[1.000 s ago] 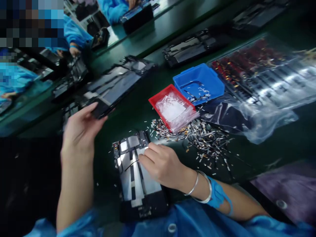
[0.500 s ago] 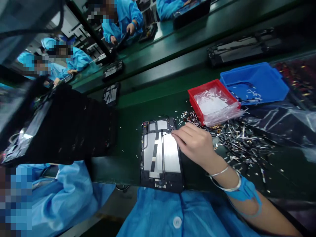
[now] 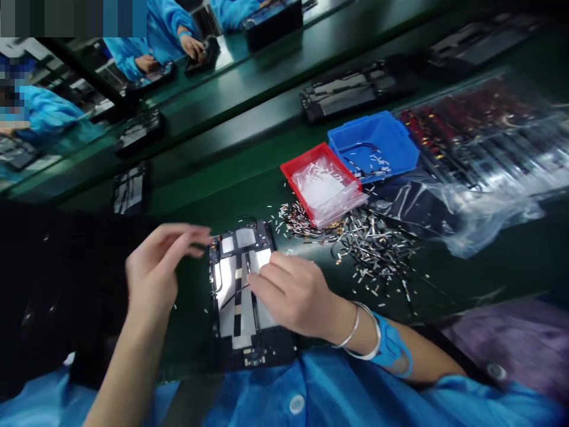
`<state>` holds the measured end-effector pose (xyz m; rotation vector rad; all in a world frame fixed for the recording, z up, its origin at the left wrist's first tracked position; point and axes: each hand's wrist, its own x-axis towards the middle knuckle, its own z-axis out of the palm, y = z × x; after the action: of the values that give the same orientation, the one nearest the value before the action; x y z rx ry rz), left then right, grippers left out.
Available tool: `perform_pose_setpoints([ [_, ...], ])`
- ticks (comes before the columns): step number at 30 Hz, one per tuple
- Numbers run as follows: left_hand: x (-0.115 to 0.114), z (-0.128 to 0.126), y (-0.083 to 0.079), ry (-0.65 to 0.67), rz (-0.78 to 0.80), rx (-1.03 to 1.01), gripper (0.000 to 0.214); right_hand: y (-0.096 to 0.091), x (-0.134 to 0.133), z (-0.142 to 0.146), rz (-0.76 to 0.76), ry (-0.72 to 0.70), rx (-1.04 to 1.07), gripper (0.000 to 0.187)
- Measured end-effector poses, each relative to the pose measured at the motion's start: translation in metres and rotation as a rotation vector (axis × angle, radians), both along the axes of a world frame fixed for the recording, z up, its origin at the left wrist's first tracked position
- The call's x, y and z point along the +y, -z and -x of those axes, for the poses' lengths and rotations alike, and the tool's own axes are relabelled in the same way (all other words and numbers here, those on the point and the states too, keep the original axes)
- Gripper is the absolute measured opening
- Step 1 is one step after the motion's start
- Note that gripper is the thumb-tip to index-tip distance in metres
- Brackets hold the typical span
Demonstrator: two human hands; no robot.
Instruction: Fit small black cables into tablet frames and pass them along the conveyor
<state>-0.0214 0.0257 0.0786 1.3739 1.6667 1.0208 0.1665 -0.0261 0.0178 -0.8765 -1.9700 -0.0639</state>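
Observation:
An opened tablet (image 3: 226, 326), its silvery battery area and dark flex strips exposed, lies on the green bench in front of me. Over its middle, my right hand (image 3: 296, 290) is closed in a pinch. A thin dark strip (image 3: 233, 295) juts from those fingertips across the battery area; its exact kind is too small to make out. My left hand (image 3: 162, 267) hovers by the tablet's upper left corner, fingers bent and apart, slightly blurred, with nothing visible in it. Right of the tablet lies a heap of short black cables (image 3: 373, 249).
A red tray (image 3: 291, 172) holds tiny white pieces in a plastic bag. Behind it stands a blue bin (image 3: 400, 142). Bagged parts (image 3: 480, 148) lie at right. More opened tablets (image 3: 342, 95) line the far ledge. A large black object (image 3: 57, 284) fills the left. Co-workers sit opposite.
My left hand has come into view at the tablet's upper left. My right hand has moved down toward the tablet's middle, showing the dark strip. The view has swung right.

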Motion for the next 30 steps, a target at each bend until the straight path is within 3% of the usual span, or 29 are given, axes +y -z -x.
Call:
perform_pose_setpoints([
  [3,0.091,-0.040,0.028,0.198,0.109,-0.153,0.021,-0.002,0.000,-0.002,-0.039,0.007,0.062,0.020],
  [6,0.185,-0.087,0.055,0.297,0.226,-0.235,0.025,-0.004,0.004,-0.009,-0.048,0.055,0.116,0.020],
  [8,0.231,-0.118,0.068,0.375,0.270,-0.262,0.025,-0.007,0.007,-0.015,-0.025,0.118,0.174,0.019],
  [10,0.261,-0.145,0.076,0.467,0.304,-0.279,0.027,-0.010,0.010,-0.020,-0.007,0.196,0.264,0.015],
  [16,0.318,-0.199,0.094,0.653,0.342,-0.305,0.019,-0.015,0.021,-0.029,0.066,0.439,0.539,0.019],
  [21,0.353,-0.213,0.112,0.709,0.302,-0.255,0.016,-0.012,0.029,-0.032,-0.055,0.470,0.551,0.018],
  [25,0.363,-0.211,0.115,0.749,0.282,-0.216,0.019,-0.010,0.032,-0.029,-0.027,0.493,0.551,0.020],
  [30,0.358,-0.214,0.105,0.709,0.229,-0.241,0.014,-0.006,0.032,-0.027,-0.021,0.518,0.467,0.021],
])
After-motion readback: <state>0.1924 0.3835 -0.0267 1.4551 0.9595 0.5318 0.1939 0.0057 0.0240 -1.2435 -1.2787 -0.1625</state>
